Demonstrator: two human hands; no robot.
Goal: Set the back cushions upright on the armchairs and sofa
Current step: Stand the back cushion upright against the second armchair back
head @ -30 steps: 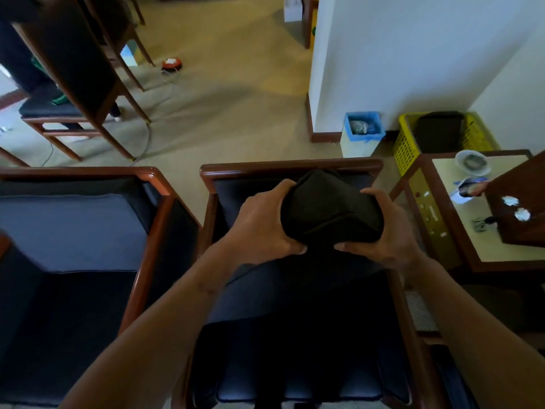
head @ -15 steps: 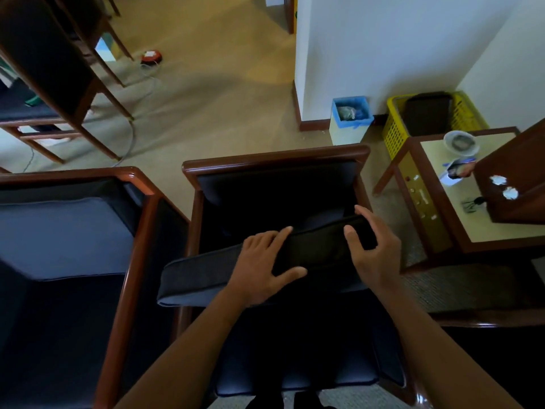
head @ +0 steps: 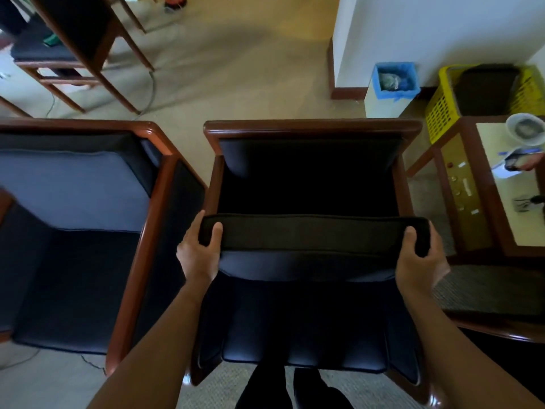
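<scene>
While back cushion (head: 312, 234) hangs level above armchair (head: 312, 128) seat, left hand (head: 199, 249) and right hand (head: 420, 255) clamp its ends. Risk: cushion wider than gap between armrests, may jam or slump. Nearby: second armchair (head: 153, 219) left, side table (head: 483, 184) right; neither blocks path.

Both arms reach forward, spread wide apart.
Left hand (head: 198, 251) and right hand (head: 421, 255) each clamp one end of the back cushion (head: 312, 235), thumbs on top.
</scene>
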